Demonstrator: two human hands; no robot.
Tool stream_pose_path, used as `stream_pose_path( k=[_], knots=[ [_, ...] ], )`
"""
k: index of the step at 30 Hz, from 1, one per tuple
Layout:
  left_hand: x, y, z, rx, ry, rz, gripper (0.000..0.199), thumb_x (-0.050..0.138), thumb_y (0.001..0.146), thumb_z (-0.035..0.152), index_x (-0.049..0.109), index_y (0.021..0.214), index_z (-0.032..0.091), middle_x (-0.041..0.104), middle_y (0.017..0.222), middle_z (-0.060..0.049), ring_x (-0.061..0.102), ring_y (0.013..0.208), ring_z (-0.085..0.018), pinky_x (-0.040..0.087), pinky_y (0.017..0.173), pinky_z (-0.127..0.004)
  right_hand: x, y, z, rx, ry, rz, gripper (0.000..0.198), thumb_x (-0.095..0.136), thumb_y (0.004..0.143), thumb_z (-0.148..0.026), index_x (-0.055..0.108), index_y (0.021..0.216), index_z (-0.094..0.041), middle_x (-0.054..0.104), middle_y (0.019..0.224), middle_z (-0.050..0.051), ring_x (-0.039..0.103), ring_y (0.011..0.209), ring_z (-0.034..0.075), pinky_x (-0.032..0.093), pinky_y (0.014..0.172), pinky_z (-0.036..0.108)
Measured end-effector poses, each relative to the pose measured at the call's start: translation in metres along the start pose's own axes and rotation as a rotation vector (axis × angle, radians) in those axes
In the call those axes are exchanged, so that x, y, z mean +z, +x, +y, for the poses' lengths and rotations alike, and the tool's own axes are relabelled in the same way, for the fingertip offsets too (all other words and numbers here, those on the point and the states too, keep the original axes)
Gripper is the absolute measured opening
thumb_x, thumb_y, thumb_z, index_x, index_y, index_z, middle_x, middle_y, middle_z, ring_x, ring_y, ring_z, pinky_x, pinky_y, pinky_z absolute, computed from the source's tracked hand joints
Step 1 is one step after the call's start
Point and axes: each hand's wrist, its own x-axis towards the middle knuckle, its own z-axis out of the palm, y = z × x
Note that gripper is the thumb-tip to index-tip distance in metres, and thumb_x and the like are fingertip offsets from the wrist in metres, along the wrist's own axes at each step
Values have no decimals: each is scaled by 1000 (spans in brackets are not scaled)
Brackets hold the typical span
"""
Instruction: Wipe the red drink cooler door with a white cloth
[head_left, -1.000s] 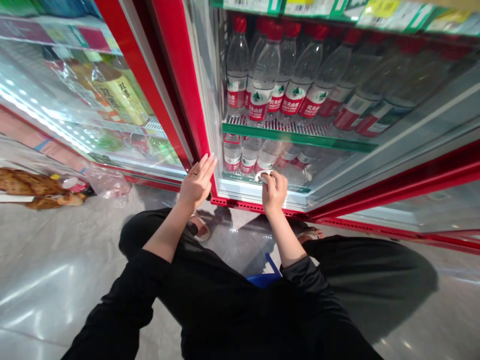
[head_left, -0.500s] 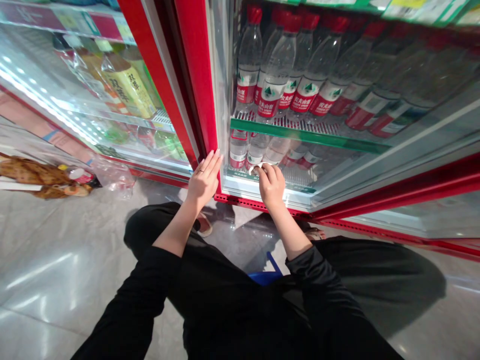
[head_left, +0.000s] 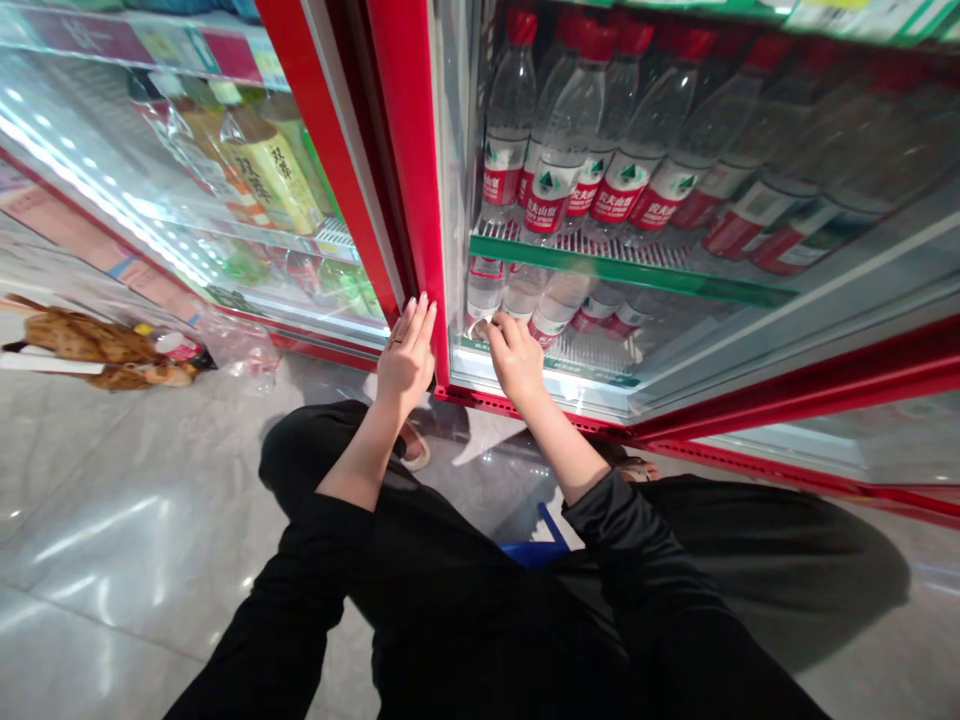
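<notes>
My left hand (head_left: 406,358) lies with fingers stretched out against the red frame (head_left: 411,180) of a drinks fridge, near its lower end. My right hand (head_left: 516,360) is closed on a small crumpled white tissue (head_left: 478,328), mostly hidden under the fingers. It is low at the fridge's glass door, close to the left frame. Behind it, water bottles with red-and-white labels (head_left: 551,312) stand on the bottom shelf. Above them a shelf with a green edge strip (head_left: 630,270) carries more red-capped water bottles (head_left: 568,130).
To the left stands another lit fridge with yellow-labelled drink bottles (head_left: 274,175). A brown patterned bag (head_left: 97,345) and clear plastic wrap (head_left: 238,345) lie on the grey tiled floor (head_left: 90,510). Something blue (head_left: 536,552) sits between my legs.
My right hand has moved left along the lower glass with the white tissue, closer to the frame. My left hand stays on the red frame. The view has shifted slightly.
</notes>
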Motion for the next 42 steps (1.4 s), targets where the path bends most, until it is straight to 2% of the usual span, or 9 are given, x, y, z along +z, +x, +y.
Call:
stream_pose_path(
  k=[5, 10, 14, 19, 23, 29, 33, 37, 42],
  knots=[
    [3, 0, 4, 26, -62, 21, 76, 41, 101, 4, 37, 176, 15, 39, 181, -11, 26, 173, -24, 32, 142, -45, 10, -5, -18, 69, 84, -135, 41, 46, 113, -19, 77, 139, -30, 75, 146, 7, 75, 109, 26, 60, 67, 32],
    [5, 1, 5, -12, -101, 41, 70, 41, 105, 8, 40, 175, 14, 39, 180, -12, 27, 172, -26, 30, 142, -47, 19, 14, -41, 128, 311, -55, 47, 42, 111, -18, 75, 143, -31, 72, 145, 8, 75, 118, 25, 66, 91, 32],
    [2, -4, 10, -45, -160, 70, 66, 41, 110, 16, 36, 176, 15, 36, 182, -14, 32, 171, -26, 34, 140, -43, 21, 14, -52, 190, 598, 50, 48, 42, 110, -22, 70, 149, -22, 69, 145, 14, 67, 138, 25, 57, 119, 38],
    [1, -13, 20, 19, -295, -27, 72, 54, 110, 22, 30, 177, 17, 39, 181, -18, 41, 168, -27, 41, 137, -42, 24, -1, -49, 329, 856, 120, 49, 51, 107, -29, 67, 150, -12, 69, 152, 18, 65, 144, 26, 50, 129, 43],
    [9, -13, 26, 9, -360, -53, 73, 63, 106, 22, 37, 174, 20, 44, 178, -17, 44, 165, -29, 44, 136, -44, 30, -10, -43, 383, 1056, 8, 56, 50, 108, -38, 60, 160, -19, 63, 166, 10, 59, 154, 26, 49, 131, 48],
    [30, -3, 35, -210, -358, 163, 51, 66, 99, 13, 64, 149, 21, 70, 143, -15, 72, 131, -25, 61, 115, -37, 37, -21, -44, 456, 1394, -59, 67, 36, 112, -50, 45, 171, -19, 58, 169, 9, 62, 153, 25, 55, 125, 54],
    [42, 9, 42, -323, -341, 261, 30, 66, 98, 13, 71, 126, 22, 75, 122, -12, 75, 115, -23, 63, 105, -35, 24, -35, -36, 395, 1135, -57, 65, 35, 114, -53, 48, 170, -21, 53, 174, 7, 53, 160, 24, 46, 134, 49],
    [53, 12, 53, -445, -376, 331, 26, 64, 98, 12, 71, 121, 22, 73, 123, -13, 72, 120, -26, 58, 112, -41, 5, -59, -18, 260, 695, 4, 61, 33, 117, -46, 43, 173, -22, 43, 180, 8, 35, 171, 24, 33, 141, 53],
    [66, 3, 68, -526, -402, 334, 28, 61, 95, 5, 73, 115, 19, 71, 127, -15, 68, 127, -29, 54, 118, -46, 0, -82, -4, 232, 479, 78, 66, 40, 113, -28, 31, 178, -17, 36, 183, 16, 28, 173, 32, 36, 139, 56]
  ],
)
